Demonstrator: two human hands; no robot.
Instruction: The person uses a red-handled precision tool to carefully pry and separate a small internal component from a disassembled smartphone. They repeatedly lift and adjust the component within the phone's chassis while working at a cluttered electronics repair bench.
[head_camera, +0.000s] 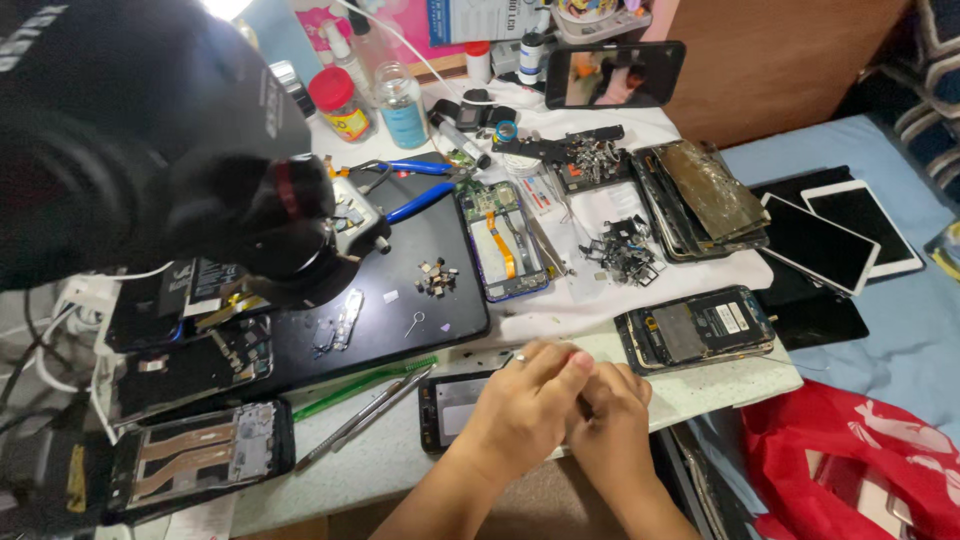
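A bulky black microscope head (150, 130), matte and rounded, filled the upper left and hung over a large smooth black mat (400, 290) that lay flat on the white cloth-covered table (700, 385). Beyond the table's right edge, a pale blue sheet (900, 330) carried two flat glossy tablets (840, 240), and a crumpled red plastic bag (850, 460) sat below them. At the near edge the left hand (530, 405) and the right hand (615, 420) were pressed together, fingers curled inward and closed narrow over something too small and hidden to tell; a ring showed on the left hand. Beneath and just left of them lay a black rectangular phone frame (450, 405), partly covered by the left hand. Just right of the hands rested an opened phone (700, 330), back off, its metal shields and flat battery exposed. Another opened phone (503, 240) with an orange ribbon cable lay on the mat's right edge, and a stack of cracked, dull screens (700, 195) lay farther back. Blue-handled pliers (410, 185) lay at the mat's far edge. A thin green plastic pry stick (365, 385) and slender metal tweezers (375, 410) lay slanted left of the frame. A small heap of tiny metal parts (437, 278) sat mid-mat.
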